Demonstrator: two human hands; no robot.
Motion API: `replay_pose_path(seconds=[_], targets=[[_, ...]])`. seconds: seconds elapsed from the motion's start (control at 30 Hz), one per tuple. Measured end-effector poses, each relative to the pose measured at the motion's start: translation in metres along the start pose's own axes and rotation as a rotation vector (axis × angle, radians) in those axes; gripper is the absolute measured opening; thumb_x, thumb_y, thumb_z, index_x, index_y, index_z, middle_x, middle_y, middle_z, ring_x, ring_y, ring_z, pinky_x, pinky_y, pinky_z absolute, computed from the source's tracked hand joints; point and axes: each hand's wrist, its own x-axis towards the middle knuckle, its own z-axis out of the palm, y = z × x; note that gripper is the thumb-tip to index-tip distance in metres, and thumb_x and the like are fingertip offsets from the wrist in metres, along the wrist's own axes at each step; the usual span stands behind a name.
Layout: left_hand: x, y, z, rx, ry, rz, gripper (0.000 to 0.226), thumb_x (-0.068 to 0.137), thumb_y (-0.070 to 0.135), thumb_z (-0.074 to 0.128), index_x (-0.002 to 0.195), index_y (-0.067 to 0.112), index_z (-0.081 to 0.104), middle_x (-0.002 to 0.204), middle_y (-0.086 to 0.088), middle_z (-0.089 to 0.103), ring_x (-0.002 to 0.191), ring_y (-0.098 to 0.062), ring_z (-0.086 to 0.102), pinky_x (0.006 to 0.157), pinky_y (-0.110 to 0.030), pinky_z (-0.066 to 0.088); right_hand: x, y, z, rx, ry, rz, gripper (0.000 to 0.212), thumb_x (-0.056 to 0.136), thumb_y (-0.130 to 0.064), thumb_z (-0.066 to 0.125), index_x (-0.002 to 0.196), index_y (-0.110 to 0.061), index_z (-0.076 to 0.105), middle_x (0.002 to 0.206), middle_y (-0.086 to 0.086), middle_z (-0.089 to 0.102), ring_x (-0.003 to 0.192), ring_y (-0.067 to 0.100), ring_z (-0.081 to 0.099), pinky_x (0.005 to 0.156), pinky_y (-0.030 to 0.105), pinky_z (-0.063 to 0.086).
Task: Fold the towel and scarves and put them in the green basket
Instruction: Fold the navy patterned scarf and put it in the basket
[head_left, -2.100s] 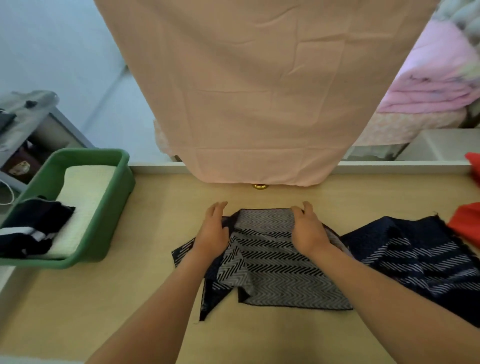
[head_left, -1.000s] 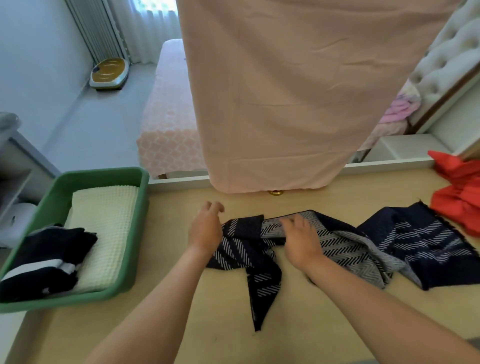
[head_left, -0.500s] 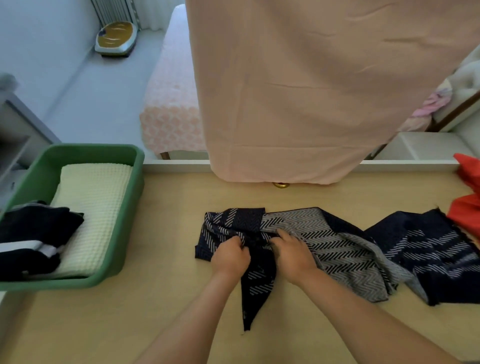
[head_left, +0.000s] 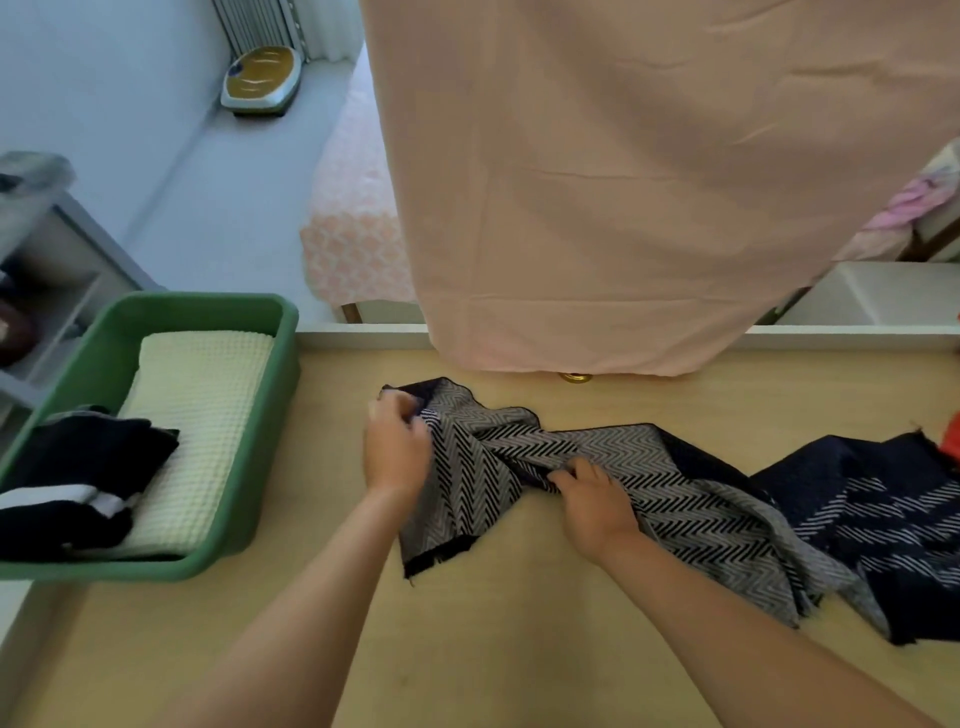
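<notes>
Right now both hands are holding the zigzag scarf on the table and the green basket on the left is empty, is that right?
No. The left hand and right hand hold the zigzag scarf, but the green basket is not empty: the head view shows a folded cream towel and a dark folded cloth in it.

Both hands — left hand (head_left: 396, 451), right hand (head_left: 592, 500) — gripping herringbone scarf (head_left: 670, 499)

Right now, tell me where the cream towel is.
In the head view, the cream towel lies folded in the green basket at the left of the table, a dark folded scarf overlapping its near-left part.
</notes>
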Motion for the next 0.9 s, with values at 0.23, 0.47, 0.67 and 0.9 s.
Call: replay_pose_path(seconds=[0.23, 0.47, 0.67, 0.9], targets=[[-0.054, -0.041, 0.055, 0.729, -0.706, 0.425, 0.048, 0.082, 0.035, 0.072, 0.126, 0.028, 0.052, 0.128, 0.002, 0.038, 0.12, -0.024, 0.035, 0.099, -0.039, 0.041, -0.003, 0.013, 0.001, 0.059, 0.103, 0.141, 0.039, 0.081, 0.008, 0.049, 0.112, -0.016, 0.046, 0.118, 0.009, 0.041, 0.103, 0.026, 0.045, 0.08, 0.033, 0.043], [-0.034, -0.046, 0.034, 0.491, -0.537, 0.366, 0.042, 0.088, -0.006, 0.045, 0.114, 0.017, 0.069, 0.105, -0.003, 0.055, 0.096, -0.026, 0.056, 0.081, -0.036, 0.051, -0.015, 0.034, 0.003, 0.067, 0.074, 0.135, 0.05, 0.076, 0.011, 0.051, 0.113, -0.023, 0.053, 0.115, 0.002, 0.048, 0.111, 0.022, 0.045, 0.086, 0.03, 0.042], [0.006, -0.021, -0.021, 0.707, -0.489, 0.261, 0.029, 0.088, 0.003, 0.046, 0.087, 0.019, 0.07, 0.099, -0.004, 0.069, 0.093, -0.025, 0.065, 0.078, -0.035, 0.056, -0.017, 0.036, -0.038, 0.126, 0.188, 0.215, 0.019, 0.09, -0.014, 0.052, 0.087, -0.023, 0.069, 0.092, -0.002, 0.068, 0.088, 0.021, 0.061, 0.077, 0.031, 0.045], [0.005, -0.017, -0.045, 1.303, -1.033, -0.001, 0.054, 0.086, 0.026, 0.072, 0.134, 0.007, 0.052, 0.134, -0.007, 0.055, 0.119, -0.031, 0.057, 0.093, -0.04, 0.05, -0.019, 0.027, -0.062, 0.133, -0.262, 0.275, 0.022, 0.09, -0.016, 0.047, 0.069, -0.014, 0.051, 0.089, 0.011, 0.065, 0.078, 0.024, 0.058, 0.071, 0.035, 0.048]])
